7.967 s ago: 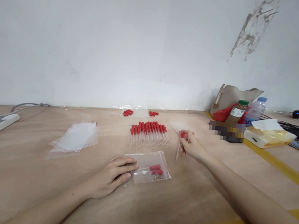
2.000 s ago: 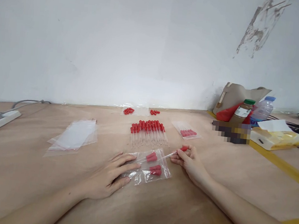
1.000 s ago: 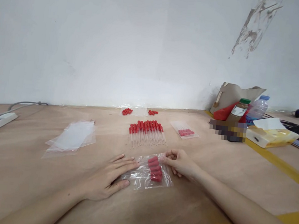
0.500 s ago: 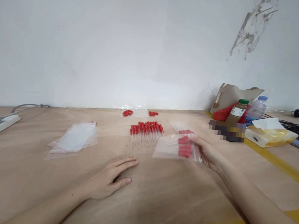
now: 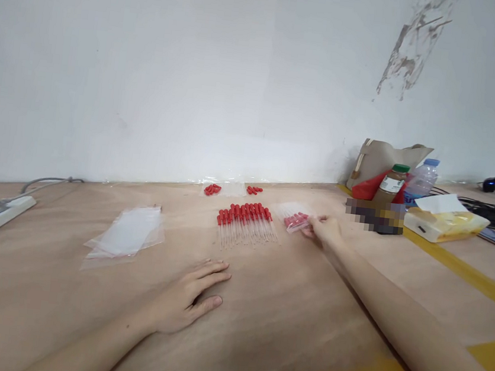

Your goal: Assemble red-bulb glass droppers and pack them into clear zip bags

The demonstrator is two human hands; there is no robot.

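- The right hand (image 5: 325, 230) pinches the near right edge of the clear bag with red bulbs (image 5: 296, 221), which lies to the right of the fanned droppers (image 5: 248, 218). If that pinch slips, the bag could drop crooked; its slick film would be the likely cause.
- Whether the bag's mouth is sealed is too small to tell. If it is open, tilting or tugging it might let the contents slide out towards the right hand.
- More than one bag may overlap there; the pictures do not settle it. Thin films tend to cling, so pulling on one could drag another with it.
- The fanned droppers lie loose just left of the bag. A sweep of the bag or the wrist to the left could roll them out of their row.
- The left hand (image 5: 190, 298) rests palm down on the table (image 5: 258, 329), fingers spread and holding nothing, near the droppers' tips. A careless push to the far side could scatter them.
- The flat clear bags (image 5: 128, 231) on the left overlap unevenly, so a brushing sleeve or a draught might shift the light stack.
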